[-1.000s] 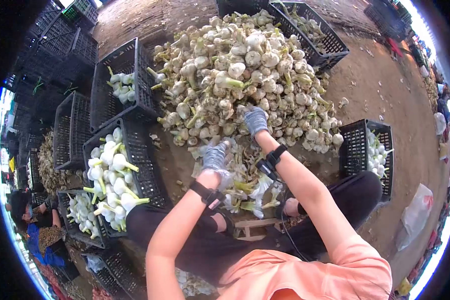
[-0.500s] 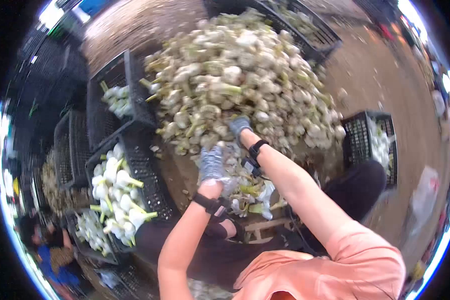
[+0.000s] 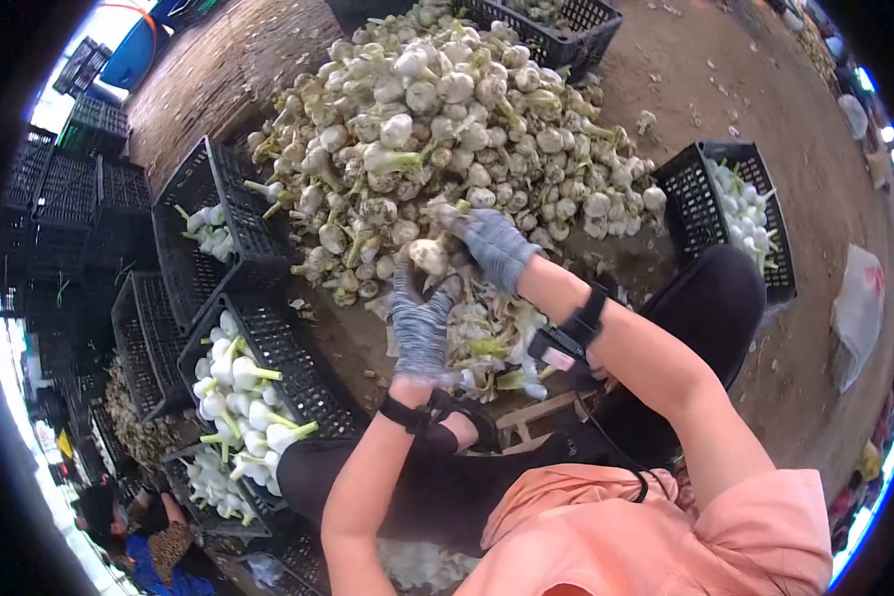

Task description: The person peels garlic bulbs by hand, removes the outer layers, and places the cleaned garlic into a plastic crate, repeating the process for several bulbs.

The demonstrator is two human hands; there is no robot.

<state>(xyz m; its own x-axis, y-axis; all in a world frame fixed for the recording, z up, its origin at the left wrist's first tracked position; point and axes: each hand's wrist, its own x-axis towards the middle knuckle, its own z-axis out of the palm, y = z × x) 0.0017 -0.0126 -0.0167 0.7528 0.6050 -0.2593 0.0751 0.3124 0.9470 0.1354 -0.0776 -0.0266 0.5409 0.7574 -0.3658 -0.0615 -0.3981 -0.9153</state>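
Observation:
A garlic bulb (image 3: 429, 256) with soil on its skin hangs just off the fingers of my right hand (image 3: 499, 248), which is closed around its stem in a grey knit glove. Below that bulb my left hand (image 3: 420, 323), gloved the same way, has its thumb and fingers spread, with fingertips close to the bulb's left side. Behind both hands rises a big heap of untrimmed garlic (image 3: 467, 119). Peelings and cut leaves (image 3: 492, 348) lie on the ground under my hands.
At left, a black crate (image 3: 298, 368) holds cleaned white garlic; another crate (image 3: 194, 189) stands beyond it. To the right is a crate (image 3: 685, 184) with white bulbs. A plastic bag (image 3: 857, 308) lies far right. Another person (image 3: 164, 541) sits at lower left.
My right hand has come back from the heap with a garlic bulb, nearer my left hand. My left hand's fingers have spread apart. The view has shifted slightly.

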